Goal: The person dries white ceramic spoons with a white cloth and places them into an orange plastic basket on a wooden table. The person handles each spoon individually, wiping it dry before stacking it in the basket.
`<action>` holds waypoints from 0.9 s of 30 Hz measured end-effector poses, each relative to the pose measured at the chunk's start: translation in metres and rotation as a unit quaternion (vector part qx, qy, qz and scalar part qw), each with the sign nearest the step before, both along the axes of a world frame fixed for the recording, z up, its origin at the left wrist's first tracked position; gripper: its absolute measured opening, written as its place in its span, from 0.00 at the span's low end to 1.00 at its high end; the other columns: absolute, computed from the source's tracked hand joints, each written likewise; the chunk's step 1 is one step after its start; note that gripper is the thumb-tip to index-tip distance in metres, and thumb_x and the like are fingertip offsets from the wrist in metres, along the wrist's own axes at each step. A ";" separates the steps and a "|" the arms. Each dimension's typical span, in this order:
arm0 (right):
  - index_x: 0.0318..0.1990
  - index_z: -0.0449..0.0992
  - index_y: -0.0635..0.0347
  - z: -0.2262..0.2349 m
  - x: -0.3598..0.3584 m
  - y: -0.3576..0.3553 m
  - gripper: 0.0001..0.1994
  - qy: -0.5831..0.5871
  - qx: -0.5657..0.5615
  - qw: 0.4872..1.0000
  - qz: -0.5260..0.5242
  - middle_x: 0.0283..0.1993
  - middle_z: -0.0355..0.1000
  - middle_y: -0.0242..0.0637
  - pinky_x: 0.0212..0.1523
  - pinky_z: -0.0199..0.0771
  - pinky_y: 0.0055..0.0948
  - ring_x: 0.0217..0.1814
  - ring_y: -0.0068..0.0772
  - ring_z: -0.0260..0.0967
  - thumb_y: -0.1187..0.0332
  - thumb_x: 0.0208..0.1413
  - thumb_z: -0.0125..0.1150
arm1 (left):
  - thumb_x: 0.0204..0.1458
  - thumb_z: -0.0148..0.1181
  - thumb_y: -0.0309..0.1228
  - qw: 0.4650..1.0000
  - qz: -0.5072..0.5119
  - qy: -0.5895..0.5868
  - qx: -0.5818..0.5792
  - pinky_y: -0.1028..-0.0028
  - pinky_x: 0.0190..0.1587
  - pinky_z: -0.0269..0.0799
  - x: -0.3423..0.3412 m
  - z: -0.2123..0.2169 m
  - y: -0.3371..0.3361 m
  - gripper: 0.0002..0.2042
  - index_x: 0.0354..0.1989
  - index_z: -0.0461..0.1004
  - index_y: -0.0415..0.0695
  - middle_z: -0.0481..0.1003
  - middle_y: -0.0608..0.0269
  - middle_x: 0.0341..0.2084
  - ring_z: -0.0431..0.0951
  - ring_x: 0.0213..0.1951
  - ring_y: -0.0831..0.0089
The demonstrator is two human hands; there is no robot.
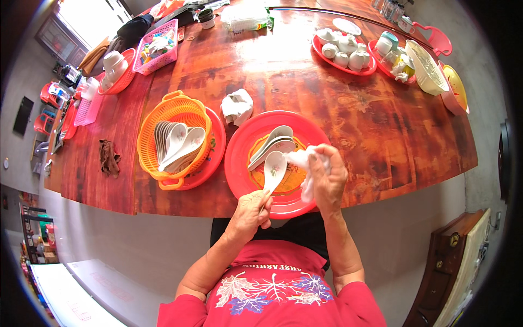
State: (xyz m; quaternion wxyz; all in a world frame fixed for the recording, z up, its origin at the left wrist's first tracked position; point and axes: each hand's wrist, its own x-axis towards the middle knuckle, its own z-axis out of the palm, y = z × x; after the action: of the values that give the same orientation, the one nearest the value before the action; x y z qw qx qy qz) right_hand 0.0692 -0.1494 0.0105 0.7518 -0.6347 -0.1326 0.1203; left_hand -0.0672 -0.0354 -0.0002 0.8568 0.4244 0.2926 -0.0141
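Note:
My left hand (251, 212) pinches the handle of a white soup spoon (275, 168), its bowl pointing away from me over a red round tray (239, 143). In my right hand (328, 177) is a bunched white cloth (306, 159), held close beside the spoon's bowl. Several more white soup spoons (277, 143) lie stacked on the tray behind the held one. To the left, an orange plastic basket (146, 136) holds many nested spoons (182, 141) and rests on another red tray (218, 139).
A crumpled white cloth (237, 106) lies behind the trays, and a brown rag (109, 158) to the far left. Farther back stand a pink basket (170, 50), a red basket with white bowls (128, 76), and a red tray (354, 71) of white teapots and cups. The wooden table's near edge curves before me.

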 end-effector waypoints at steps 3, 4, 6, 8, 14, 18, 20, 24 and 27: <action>0.39 0.71 0.60 -0.008 -0.020 0.005 0.08 -0.253 -0.011 0.967 0.029 0.33 0.69 0.38 0.25 0.70 0.25 0.29 0.27 0.69 0.76 0.52 0.60 | 0.63 0.41 0.41 0.986 -0.026 -0.028 -0.161 0.79 0.18 0.53 0.003 0.006 0.001 0.16 0.24 0.63 0.47 0.54 0.76 0.08 0.50 0.10 0.85; 0.39 0.70 0.60 -0.013 -0.022 0.010 0.09 -0.373 -0.020 0.928 0.005 0.33 0.68 0.38 0.30 0.71 0.27 0.33 0.31 0.69 0.77 0.51 0.61 | 0.63 0.41 0.42 0.975 -0.034 -0.045 -0.217 0.79 0.18 0.53 0.004 0.007 0.000 0.16 0.25 0.63 0.47 0.54 0.77 0.07 0.50 0.09 0.85; 0.40 0.70 0.60 -0.019 -0.026 0.010 0.11 -0.335 -0.010 0.942 0.015 0.36 0.66 0.40 0.37 0.69 0.31 0.38 0.37 0.67 0.78 0.49 0.61 | 0.63 0.38 0.43 0.953 -0.080 -0.084 -0.280 0.79 0.20 0.53 0.003 0.004 0.001 0.17 0.23 0.61 0.49 0.54 0.78 0.07 0.50 0.09 0.85; 0.41 0.70 0.60 -0.018 -0.021 0.012 0.11 -0.319 0.000 0.948 0.006 0.38 0.66 0.41 0.37 0.69 0.31 0.36 0.37 0.67 0.78 0.49 0.61 | 0.63 0.38 0.43 0.945 -0.103 -0.097 -0.296 0.79 0.19 0.53 0.002 0.003 0.002 0.17 0.23 0.60 0.49 0.55 0.78 0.07 0.50 0.09 0.85; 0.47 0.69 0.62 0.009 0.002 0.006 0.10 0.004 0.118 0.961 0.249 0.43 0.69 0.36 0.42 0.70 0.23 0.43 0.22 0.68 0.70 0.60 0.52 | 0.63 0.40 0.44 0.921 -0.185 -0.094 -0.329 0.81 0.19 0.51 -0.007 0.007 0.010 0.18 0.22 0.60 0.50 0.55 0.78 0.07 0.50 0.10 0.87; 0.47 0.71 0.64 0.016 0.006 0.002 0.11 0.057 0.113 0.950 0.284 0.36 0.72 0.32 0.39 0.70 0.19 0.38 0.18 0.68 0.68 0.60 0.53 | 0.63 0.41 0.43 0.943 -0.171 -0.115 -0.262 0.81 0.19 0.53 -0.009 0.008 0.009 0.16 0.28 0.64 0.46 0.55 0.77 0.10 0.50 0.11 0.87; 0.45 0.72 0.64 0.009 0.007 0.003 0.11 0.081 0.098 0.961 0.246 0.37 0.72 0.31 0.39 0.70 0.19 0.38 0.17 0.68 0.67 0.60 0.53 | 0.63 0.42 0.42 0.982 -0.107 -0.104 -0.112 0.81 0.19 0.55 -0.007 0.015 0.002 0.15 0.31 0.66 0.44 0.57 0.76 0.12 0.52 0.12 0.86; 0.44 0.72 0.64 -0.002 0.011 0.005 0.10 0.117 0.122 0.964 0.207 0.37 0.72 0.30 0.39 0.70 0.18 0.38 0.16 0.68 0.67 0.60 0.53 | 0.60 0.51 0.34 0.943 -0.034 -0.103 0.314 0.85 0.22 0.53 -0.007 0.015 -0.014 0.10 0.40 0.70 0.39 0.62 0.75 0.19 0.55 0.18 0.89; 0.43 0.73 0.62 0.000 0.005 0.012 0.09 0.121 0.067 0.977 0.163 0.36 0.72 0.33 0.36 0.70 0.19 0.35 0.18 0.68 0.67 0.60 0.53 | 0.60 0.51 0.32 0.918 0.022 -0.123 0.376 0.85 0.24 0.54 -0.005 0.008 -0.014 0.10 0.40 0.72 0.37 0.64 0.77 0.21 0.56 0.22 0.89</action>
State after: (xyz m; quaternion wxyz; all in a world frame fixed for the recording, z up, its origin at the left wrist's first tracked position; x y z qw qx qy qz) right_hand 0.0741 -0.1377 0.0103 0.7736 -0.5332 -0.1500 0.3078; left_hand -0.0727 -0.0493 0.0077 0.6634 0.7072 0.1777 0.1682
